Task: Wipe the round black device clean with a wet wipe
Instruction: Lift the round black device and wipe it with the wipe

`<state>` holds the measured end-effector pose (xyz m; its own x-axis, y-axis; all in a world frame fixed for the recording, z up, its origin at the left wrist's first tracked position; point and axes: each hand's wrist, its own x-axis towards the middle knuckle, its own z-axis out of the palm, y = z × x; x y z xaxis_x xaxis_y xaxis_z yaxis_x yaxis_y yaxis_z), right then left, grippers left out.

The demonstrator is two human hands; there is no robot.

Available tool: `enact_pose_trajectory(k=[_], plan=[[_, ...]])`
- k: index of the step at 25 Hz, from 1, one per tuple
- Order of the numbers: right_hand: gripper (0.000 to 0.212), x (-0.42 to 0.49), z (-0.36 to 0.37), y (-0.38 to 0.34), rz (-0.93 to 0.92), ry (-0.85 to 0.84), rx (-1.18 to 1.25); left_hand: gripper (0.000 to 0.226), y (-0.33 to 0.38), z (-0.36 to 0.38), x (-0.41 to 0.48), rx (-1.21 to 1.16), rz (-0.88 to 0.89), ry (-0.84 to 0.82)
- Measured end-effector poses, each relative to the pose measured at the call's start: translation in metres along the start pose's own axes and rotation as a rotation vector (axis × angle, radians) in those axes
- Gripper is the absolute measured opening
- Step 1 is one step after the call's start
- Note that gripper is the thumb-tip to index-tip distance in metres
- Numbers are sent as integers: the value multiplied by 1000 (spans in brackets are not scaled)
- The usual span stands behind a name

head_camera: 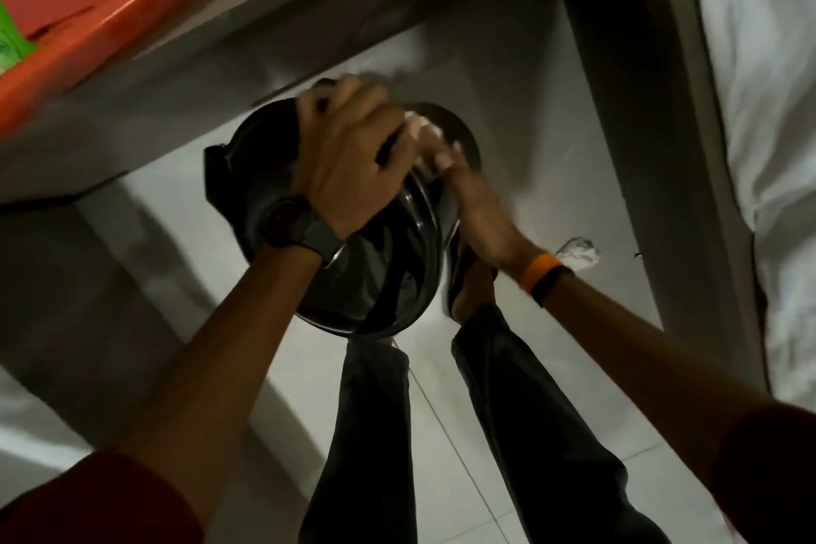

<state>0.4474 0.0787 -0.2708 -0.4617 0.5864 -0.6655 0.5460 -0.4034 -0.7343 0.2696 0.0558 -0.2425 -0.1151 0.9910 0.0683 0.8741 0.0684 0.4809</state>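
Observation:
The round black device (pixel 375 278) is held up in the air in front of me, above the white tiled floor. My left hand (pixel 349 155) grips its upper rim from above, fingers curled over the far edge. My right hand (pixel 463 199) presses a white wet wipe (pixel 419 128) against the device's upper right side; the wipe is mostly hidden under the fingers and blurred. A dark watch sits on my left wrist and an orange band on my right wrist.
A grey table edge (pixel 265 13) runs across the upper left with an orange tray (pixel 110 13) on it. A white bed sheet (pixel 772 102) hangs at the right. A crumpled white wipe (pixel 578 254) lies on the floor. My legs in dark trousers (pixel 508 411) stand below.

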Motion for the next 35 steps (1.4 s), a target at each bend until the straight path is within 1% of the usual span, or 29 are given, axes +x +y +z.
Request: enact_pose_trajectory(k=[2, 3, 4, 5, 6, 8, 9, 10, 11, 12, 14, 15, 16, 17, 19, 20, 21, 22, 23, 25, 26, 27, 28, 29, 31, 33, 35], plan=[[51, -37, 16, -1, -153, -104, -60, 33, -7, -7, 4, -35, -210, -15], [50, -43, 19, 2, -240, -130, -153, 37, -12, -11, 2, -59, -278, -25], [49, -36, 16, 11, -320, -125, -232, 40, -17, -13, 1, -91, -319, -30], [49, -22, 7, 19, -331, -83, -281, 42, -22, -15, -1, -130, -352, -26], [49, -3, -1, 23, -237, -16, -260, 44, -27, -15, -3, -165, -384, -17], [48, 35, -19, 24, 46, 102, -136, 44, -40, -15, -5, -221, -425, -1], [48, 48, -23, 22, 117, 122, -131, 42, -45, -14, -3, -232, -441, 9], [49, 52, -18, 16, 105, 108, -151, 40, -49, -14, 0, -238, -456, 19], [50, 47, -7, 7, 34, 86, -160, 39, -53, -15, 3, -250, -471, 27], [51, 33, 7, -4, -96, 42, -155, 38, -56, -16, 5, -265, -484, 33], [47, -5, 34, -16, -400, -70, -155, 39, -58, -15, 9, -274, -486, 33], [45, -12, 37, -10, -465, -98, -187, 40, -57, -14, 9, -263, -470, 35], [46, -5, 31, -5, -457, -83, -221, 40, -56, -14, 8, -256, -450, 39], [46, 12, 19, 0, -348, -24, -245, 40, -55, -14, 5, -254, -431, 55], [47, 52, -9, 11, -11, 92, -293, 41, -52, -18, -3, -250, -405, 128], [48, 72, -22, 15, 103, 107, -340, 40, -51, -20, -8, -220, -385, 183], [50, 88, -30, 18, 164, 90, -381, 37, -47, -21, -13, -160, -333, 230], [53, 100, -32, 19, 184, 49, -415, 33, -41, -22, -15, -101, -228, 246], [56, 108, -31, 18, 184, 1, -447, 31, -32, -20, -17, -80, -56, 218], [58, 112, -25, 18, 157, -74, -493, 28, -8, -12, -23, -122, 400, 69], [57, 110, -23, 17, 144, -84, -487, 27, 0, -8, -28, -121, 591, -24], [56, 105, -22, 15, 142, -83, -460, 30, 6, -6, -33, -96, 709, -105], [55, 100, -22, 13, 142, -77, -430, 33, 5, -7, -39, -59, 760, -165], [54, 93, -21, 11, 145, -69, -409, 37, 0, -9, -45, -16, 771, -212], [52, 74, -17, 9, 137, -62, -366, 40, -13, -19, -50, 61, 707, -259], [49, 49, -10, 5, 96, -63, -250, 42, -24, -29, -45, 88, 583, -258], [48, 12, 6, 3, -16, -107, -161, 50, -34, -34, -29, 51, 408, -232]])
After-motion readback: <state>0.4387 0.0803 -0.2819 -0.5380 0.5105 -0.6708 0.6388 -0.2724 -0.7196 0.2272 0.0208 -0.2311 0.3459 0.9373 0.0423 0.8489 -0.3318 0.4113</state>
